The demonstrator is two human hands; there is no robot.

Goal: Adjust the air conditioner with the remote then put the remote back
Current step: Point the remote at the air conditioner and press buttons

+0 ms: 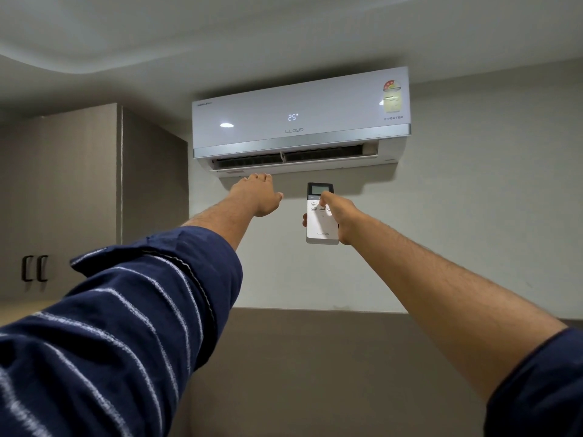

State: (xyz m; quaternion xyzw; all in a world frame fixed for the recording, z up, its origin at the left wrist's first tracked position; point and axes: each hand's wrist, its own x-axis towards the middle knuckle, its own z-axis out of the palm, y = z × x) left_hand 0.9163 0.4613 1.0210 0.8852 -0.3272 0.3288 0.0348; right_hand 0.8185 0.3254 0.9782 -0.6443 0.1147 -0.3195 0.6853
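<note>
right hand (pixel 342 216) gripping white remote (pixel 321 220), thumb on its buttons, held up just below the wall-mounted air conditioner (pixel 299 121), display reads 25. left hand (pixel 260 195) empty, fingers spread, reaching toward the open vent flap (pixel 284 169)

White air conditioner (pixel 299 121) with a silver band, a pale blue 25 and a red-and-yellow sticker (pixel 392 96), white remote (pixel 320 222) topped by a dark screen, navy sleeve (pixel 120 310) with thin white stripes, grey-brown cupboard (pixel 79 190) with black handles (pixel 34 268).
</note>
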